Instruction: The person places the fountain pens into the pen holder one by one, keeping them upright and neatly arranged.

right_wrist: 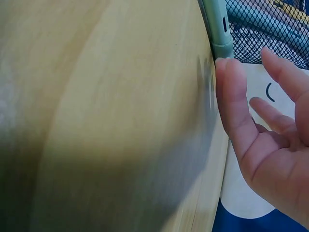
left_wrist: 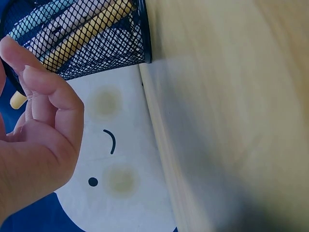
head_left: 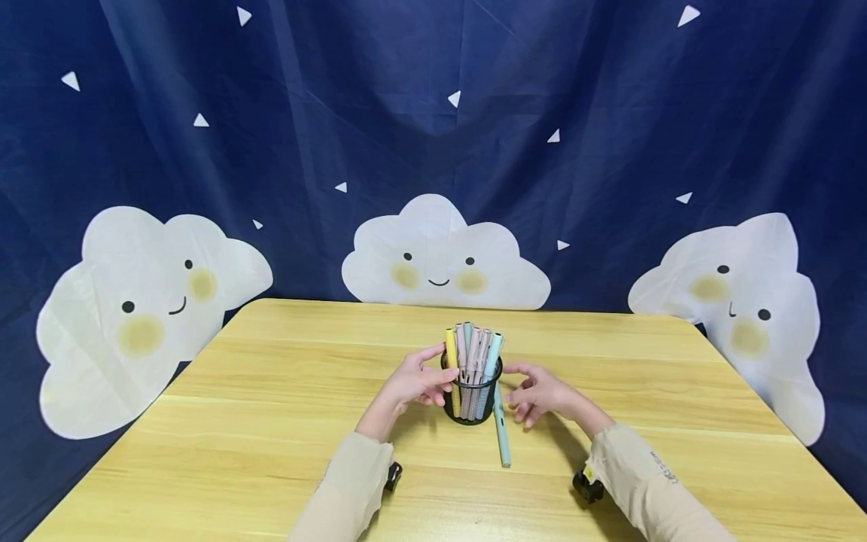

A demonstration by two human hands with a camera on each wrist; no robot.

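Note:
A black mesh pen holder stands upright on the table, full of pens. Among them are a yellow pen, a light blue pen and several pale pinkish ones. My left hand holds the holder's left side near the rim, thumb at the front and index finger behind. On the table at the holder's right side lies a pale green pen, its near end pointing towards me. Just right of it is my right hand, fingers loosely bent, holding nothing; in the right wrist view its fingertips are close to the green pen.
The wooden table extends to both sides. Behind it hangs a dark blue curtain with white triangles and smiling clouds. A small black device is strapped under the right sleeve, another under the left.

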